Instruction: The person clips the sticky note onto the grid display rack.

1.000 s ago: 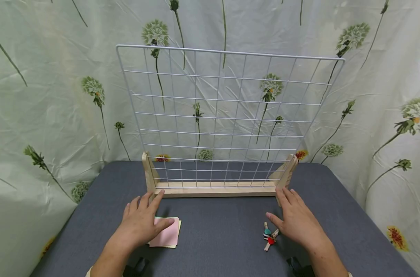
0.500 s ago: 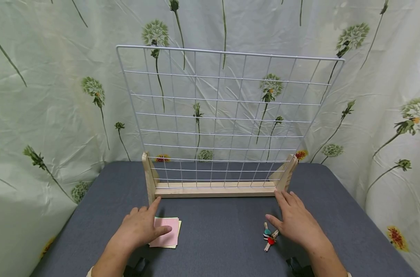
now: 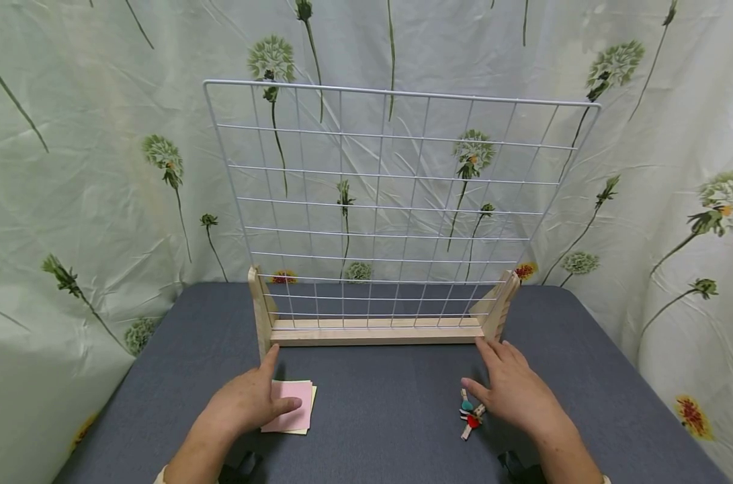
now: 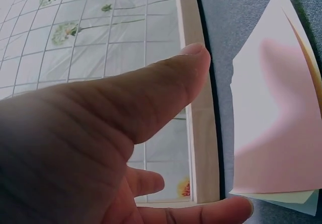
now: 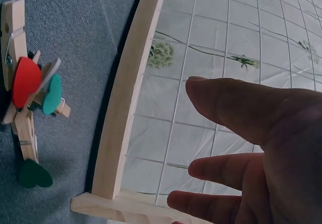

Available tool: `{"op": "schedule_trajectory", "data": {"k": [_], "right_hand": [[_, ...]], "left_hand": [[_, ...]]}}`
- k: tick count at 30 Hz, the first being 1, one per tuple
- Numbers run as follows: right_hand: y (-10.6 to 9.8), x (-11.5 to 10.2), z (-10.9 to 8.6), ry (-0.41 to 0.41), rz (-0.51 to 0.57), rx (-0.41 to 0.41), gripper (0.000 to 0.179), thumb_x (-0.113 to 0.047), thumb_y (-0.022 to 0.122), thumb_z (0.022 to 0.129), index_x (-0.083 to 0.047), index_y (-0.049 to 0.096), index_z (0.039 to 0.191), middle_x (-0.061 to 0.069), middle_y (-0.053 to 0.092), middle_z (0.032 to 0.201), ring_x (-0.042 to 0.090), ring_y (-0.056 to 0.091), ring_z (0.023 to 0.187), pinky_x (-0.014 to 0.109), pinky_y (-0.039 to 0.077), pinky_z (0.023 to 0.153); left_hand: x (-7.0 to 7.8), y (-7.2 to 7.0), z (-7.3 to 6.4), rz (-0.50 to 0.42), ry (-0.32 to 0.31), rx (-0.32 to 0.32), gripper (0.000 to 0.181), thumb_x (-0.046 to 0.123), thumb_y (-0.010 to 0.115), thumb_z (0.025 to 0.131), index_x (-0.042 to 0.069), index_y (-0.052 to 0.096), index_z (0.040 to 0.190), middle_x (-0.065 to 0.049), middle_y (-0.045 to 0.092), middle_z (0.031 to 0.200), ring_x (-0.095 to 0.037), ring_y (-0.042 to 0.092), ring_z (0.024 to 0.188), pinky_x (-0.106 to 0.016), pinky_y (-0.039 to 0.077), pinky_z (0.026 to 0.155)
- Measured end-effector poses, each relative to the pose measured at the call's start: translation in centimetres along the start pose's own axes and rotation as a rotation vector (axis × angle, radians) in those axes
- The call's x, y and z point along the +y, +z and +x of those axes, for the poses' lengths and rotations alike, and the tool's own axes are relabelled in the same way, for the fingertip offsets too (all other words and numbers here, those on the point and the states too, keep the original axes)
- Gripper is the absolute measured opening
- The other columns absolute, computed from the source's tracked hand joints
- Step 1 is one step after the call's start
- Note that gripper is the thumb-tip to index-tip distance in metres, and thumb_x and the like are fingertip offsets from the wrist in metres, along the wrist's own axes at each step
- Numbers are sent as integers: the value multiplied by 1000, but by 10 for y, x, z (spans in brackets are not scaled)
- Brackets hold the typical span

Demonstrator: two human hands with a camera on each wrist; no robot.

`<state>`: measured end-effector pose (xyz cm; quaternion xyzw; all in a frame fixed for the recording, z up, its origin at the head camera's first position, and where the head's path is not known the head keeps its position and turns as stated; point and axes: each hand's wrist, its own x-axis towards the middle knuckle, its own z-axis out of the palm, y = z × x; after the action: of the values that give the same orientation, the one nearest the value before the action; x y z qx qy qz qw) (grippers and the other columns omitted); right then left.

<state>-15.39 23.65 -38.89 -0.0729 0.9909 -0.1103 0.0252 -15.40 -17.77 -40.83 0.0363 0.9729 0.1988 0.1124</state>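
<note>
My left hand [image 3: 244,403] hovers over the left side of a stack of paper notes [image 3: 293,407], pink on top with pale yellow beneath. Its index finger and thumb stretch out, and nothing is held. In the left wrist view the pink sheet [image 4: 276,133] lies right of the thumb. My right hand [image 3: 519,390], likewise holding nothing, has its fingers spread just behind several small wooden clothespins [image 3: 467,421]. The right wrist view shows heart shapes on them: a red heart [image 5: 26,82], a teal heart [image 5: 52,94] and a dark green heart [image 5: 35,174].
A white wire grid panel [image 3: 396,178] stands upright in a wooden base [image 3: 375,339] beyond both hands. The base has a side post [image 3: 260,309] at each end. Dark grey cloth covers the table [image 3: 378,410], and a dandelion-print curtain [image 3: 100,222] hangs behind and around it.
The left hand's other fingers have drawn in while its index finger stays extended. The right hand has shifted slightly left and toward me. Papers and clothespins have stayed put.
</note>
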Motion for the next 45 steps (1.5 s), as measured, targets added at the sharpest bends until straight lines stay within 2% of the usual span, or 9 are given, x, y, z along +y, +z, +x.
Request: {"op": "schedule_trajectory", "data": {"k": [4,8,10,14,17,20,31,38,45], "right_hand": [[3,-2,-1,-14,11,-19,80,-43,73,93,1,42,152,32,46,150,56,39,139,70,38,106],[5,-5,1,-11,11,-73,73,-44,73,93,0,50,146,29,55,141,53,50,130,67,44,101],[6,-6,3,-7,-1,-103,67,-44,73,92,0,56,139,26,61,133,50,56,123,64,47,98],[9,-10,5,4,-6,-163,48,-40,77,90,-5,66,120,14,70,111,33,67,102,55,53,89],[12,-11,4,-9,12,-176,34,-36,80,87,-10,67,104,4,70,94,21,64,85,47,53,76],[15,-13,2,-20,33,-175,29,-33,83,84,-12,65,94,0,66,84,17,58,76,42,49,69],[27,-20,0,-19,51,-197,27,-22,89,78,-15,63,85,-3,60,74,15,55,69,42,48,67],[29,-18,2,-20,41,-174,28,-18,89,78,-14,63,89,-2,60,75,15,54,69,41,48,66],[30,-15,3,-34,-41,-105,30,-21,88,79,-14,61,90,1,59,83,17,57,76,42,48,68]], "left_hand": [[1,3,-1,-3,8,16,117,52,84,79,-3,19,159,-33,64,130,-47,64,120,-61,49,97],[2,7,-1,3,17,30,116,51,85,77,-3,22,159,-32,65,128,-45,67,116,-60,50,95],[3,9,-1,13,20,29,115,50,86,77,-3,24,158,-32,66,126,-44,68,112,-60,51,92],[5,13,0,38,7,16,111,48,87,76,-2,29,157,-30,68,121,-42,69,107,-60,52,89],[6,14,1,61,-22,2,111,49,88,74,-1,32,155,-33,65,124,-45,68,107,-62,51,88],[6,15,1,78,-49,-1,111,49,90,71,1,35,154,-36,59,130,-50,65,109,-63,51,88],[4,17,2,91,-56,44,112,44,96,62,1,43,150,-35,54,126,-46,67,92,-60,53,78],[2,19,4,81,-46,48,109,40,97,62,-1,44,148,-37,58,125,-49,66,98,-61,53,83],[1,19,8,78,-61,2,105,39,96,66,-5,44,146,-36,61,123,-48,65,106,-61,51,90]]}}
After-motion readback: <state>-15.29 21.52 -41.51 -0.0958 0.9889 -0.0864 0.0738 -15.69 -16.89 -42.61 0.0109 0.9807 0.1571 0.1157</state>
